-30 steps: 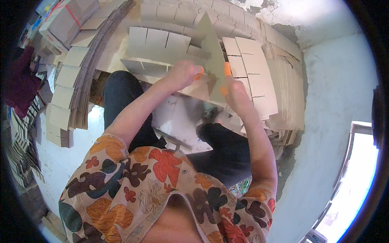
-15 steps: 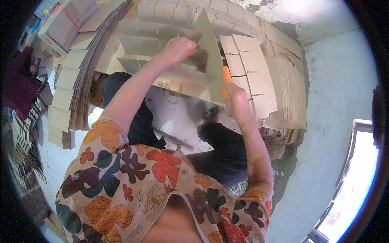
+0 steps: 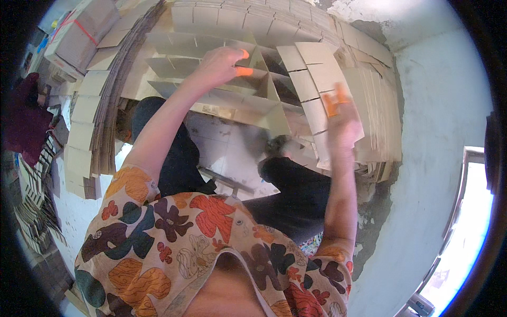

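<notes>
A grid of slotted cardboard dividers (image 3: 224,98) stands upright in front of me, several long strips crossed by one strip (image 3: 272,87) at its right. My left hand (image 3: 219,66) is over this grid beside the crossing strip, its orange-covered thumb and finger apart with nothing visible between them. To the right, a pile of flat slotted cardboard strips (image 3: 312,68) lies fanned out. My right hand (image 3: 344,119), also with orange finger covers, is over the right side of that pile. Motion blurs its fingers, so their grip is unclear.
Long rows of stacked cardboard pieces run along the left (image 3: 108,79) and the far side (image 3: 227,17). More stacks (image 3: 377,113) stand by the peeling wall (image 3: 433,100) at right. A taped carton (image 3: 82,34) sits far left, near a dark red cloth (image 3: 26,121).
My right hand has left the crossing strip and moved right, over the flat pile. The crossing strip now sits lower among the long strips. My left thumb and finger have spread apart.
</notes>
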The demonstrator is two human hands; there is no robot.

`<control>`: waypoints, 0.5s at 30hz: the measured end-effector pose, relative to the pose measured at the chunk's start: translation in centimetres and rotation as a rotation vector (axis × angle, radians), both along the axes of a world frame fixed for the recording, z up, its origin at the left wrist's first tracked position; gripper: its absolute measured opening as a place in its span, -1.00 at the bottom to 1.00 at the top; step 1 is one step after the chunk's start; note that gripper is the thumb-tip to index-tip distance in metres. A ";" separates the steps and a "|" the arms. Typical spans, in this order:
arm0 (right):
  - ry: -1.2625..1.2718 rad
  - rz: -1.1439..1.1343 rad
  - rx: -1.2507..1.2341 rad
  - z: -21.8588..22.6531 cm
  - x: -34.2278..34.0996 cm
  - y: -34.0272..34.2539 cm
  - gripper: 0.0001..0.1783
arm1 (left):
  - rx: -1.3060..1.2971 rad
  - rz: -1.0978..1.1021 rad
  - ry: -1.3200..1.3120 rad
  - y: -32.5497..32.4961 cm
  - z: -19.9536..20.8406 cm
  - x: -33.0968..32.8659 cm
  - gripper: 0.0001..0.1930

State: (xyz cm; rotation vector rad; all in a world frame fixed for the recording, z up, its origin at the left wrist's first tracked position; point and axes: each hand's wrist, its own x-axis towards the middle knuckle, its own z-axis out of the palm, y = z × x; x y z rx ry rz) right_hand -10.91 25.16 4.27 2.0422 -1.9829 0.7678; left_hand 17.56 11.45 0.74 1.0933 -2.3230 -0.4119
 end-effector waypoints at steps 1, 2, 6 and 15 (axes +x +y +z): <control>0.028 -0.147 -0.059 0.3 -2.0 -0.4 -0.46 | -0.054 0.028 0.032 0.3 0.0 0.4 -0.67; 0.196 -0.293 -0.035 1.9 -3.1 -0.5 -0.31 | -0.106 0.056 0.062 0.7 0.0 0.7 -0.64; -0.075 -0.366 0.291 -3.0 -13.9 -1.4 -0.05 | -0.163 0.021 0.088 2.3 0.8 -0.1 -0.64; -0.705 -0.432 0.501 -0.2 -15.7 -0.4 -0.26 | -0.151 -0.026 0.119 3.3 -0.1 -0.8 -0.68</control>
